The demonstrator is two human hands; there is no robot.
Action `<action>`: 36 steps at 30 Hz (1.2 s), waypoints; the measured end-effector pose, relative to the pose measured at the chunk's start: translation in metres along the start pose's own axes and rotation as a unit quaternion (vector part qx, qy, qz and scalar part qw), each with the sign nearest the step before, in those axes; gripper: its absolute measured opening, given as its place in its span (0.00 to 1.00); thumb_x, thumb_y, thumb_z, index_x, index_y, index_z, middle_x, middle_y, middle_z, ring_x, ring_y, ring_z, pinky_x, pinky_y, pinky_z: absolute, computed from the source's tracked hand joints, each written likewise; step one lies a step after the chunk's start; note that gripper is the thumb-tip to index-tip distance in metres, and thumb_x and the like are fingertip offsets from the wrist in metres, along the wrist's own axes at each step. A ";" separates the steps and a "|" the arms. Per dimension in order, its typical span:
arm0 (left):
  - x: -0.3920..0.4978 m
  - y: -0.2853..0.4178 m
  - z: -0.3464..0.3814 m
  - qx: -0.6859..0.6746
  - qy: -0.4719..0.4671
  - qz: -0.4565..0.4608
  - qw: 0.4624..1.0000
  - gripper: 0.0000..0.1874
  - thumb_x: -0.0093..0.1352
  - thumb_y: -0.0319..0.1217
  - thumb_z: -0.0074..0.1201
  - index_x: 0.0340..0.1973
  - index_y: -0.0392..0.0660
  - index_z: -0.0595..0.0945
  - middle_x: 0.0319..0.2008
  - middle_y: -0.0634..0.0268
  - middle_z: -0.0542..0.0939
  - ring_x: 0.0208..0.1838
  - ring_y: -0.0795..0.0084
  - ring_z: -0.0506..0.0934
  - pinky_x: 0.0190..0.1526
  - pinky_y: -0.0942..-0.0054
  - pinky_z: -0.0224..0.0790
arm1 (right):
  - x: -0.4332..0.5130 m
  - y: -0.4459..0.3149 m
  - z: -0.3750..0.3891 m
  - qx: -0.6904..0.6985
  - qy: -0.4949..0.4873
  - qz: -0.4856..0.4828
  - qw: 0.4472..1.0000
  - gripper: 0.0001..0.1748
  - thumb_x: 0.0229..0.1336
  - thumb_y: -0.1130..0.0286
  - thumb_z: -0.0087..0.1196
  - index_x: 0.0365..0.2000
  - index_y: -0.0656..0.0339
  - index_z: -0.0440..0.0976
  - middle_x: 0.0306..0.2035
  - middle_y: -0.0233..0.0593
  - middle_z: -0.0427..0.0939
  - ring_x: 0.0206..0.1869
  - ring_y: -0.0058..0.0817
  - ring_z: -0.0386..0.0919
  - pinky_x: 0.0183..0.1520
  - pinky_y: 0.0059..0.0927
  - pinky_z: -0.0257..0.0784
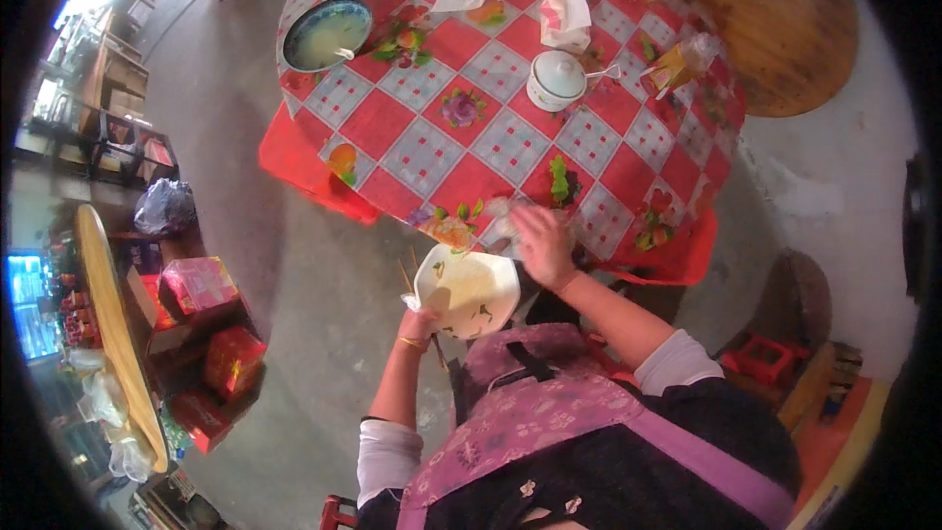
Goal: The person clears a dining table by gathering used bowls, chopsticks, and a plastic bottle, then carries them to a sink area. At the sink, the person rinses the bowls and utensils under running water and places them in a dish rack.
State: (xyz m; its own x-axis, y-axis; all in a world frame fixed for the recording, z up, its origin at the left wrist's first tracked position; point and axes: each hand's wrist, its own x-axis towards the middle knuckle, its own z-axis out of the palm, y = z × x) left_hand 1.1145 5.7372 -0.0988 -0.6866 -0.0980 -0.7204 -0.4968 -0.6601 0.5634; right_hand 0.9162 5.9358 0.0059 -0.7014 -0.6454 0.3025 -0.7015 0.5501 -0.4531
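My left hand [423, 324] grips the rim of a white angular bowl [471, 294], held just below the table's near edge. Pale liquid with dark green bits lies in the bowl. A pair of thin wooden chopsticks [406, 276] sticks out past the bowl, beside the same hand, and a small white piece [411, 302] shows at the thumb. Over the near edge of the table, my right hand [544, 239] is blurred, with its fingers pressed on a crumpled pale cloth or tissue [502, 212]. The round table wears a red-and-white checked tablecloth [434, 151].
A dark bowl of pale soup [327, 35] with a spoon stands at the table's left. Farther right are a lidded white pot [558, 81], a tissue pack [565, 18] and a yellow packet [671, 70]. Red stools [316, 173] tuck under the table. Boxes [199, 283] line the left.
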 end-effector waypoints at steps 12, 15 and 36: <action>-0.008 0.001 -0.043 -0.016 0.014 -0.001 1.000 0.21 0.47 0.26 0.48 0.38 0.38 0.74 0.30 0.65 0.75 0.30 0.72 0.72 0.30 0.76 0.64 | 0.039 -0.004 -0.012 0.165 0.106 0.180 0.964 0.16 0.49 0.76 0.50 0.41 0.65 0.70 0.39 0.46 0.74 0.43 0.41 0.71 0.47 0.35 0.66; -0.012 0.005 -0.047 -0.023 0.035 -0.013 0.999 0.19 0.48 0.26 0.48 0.37 0.38 0.74 0.29 0.65 0.75 0.29 0.72 0.72 0.29 0.76 0.64 | 0.024 0.030 -0.030 -0.093 0.169 0.138 0.972 0.18 0.46 0.72 0.53 0.40 0.68 0.70 0.42 0.49 0.72 0.45 0.45 0.69 0.47 0.43 0.64; 0.019 0.108 -0.118 -0.102 0.122 0.035 0.987 0.11 0.47 0.26 0.50 0.28 0.39 0.76 0.24 0.63 0.76 0.26 0.68 0.73 0.29 0.73 0.66 | 0.288 0.071 0.074 -0.051 0.168 0.069 0.982 0.17 0.46 0.74 0.50 0.41 0.66 0.70 0.42 0.47 0.73 0.45 0.41 0.71 0.48 0.36 0.66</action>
State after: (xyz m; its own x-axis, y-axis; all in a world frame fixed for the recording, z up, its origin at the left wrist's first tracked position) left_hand 1.1106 5.5763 -0.0991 -0.5547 -0.3088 -0.7726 -0.3183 -0.7792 0.5400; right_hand 0.6739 5.7498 -0.0012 -0.7807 -0.3590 0.5115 -0.5939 0.6808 -0.4286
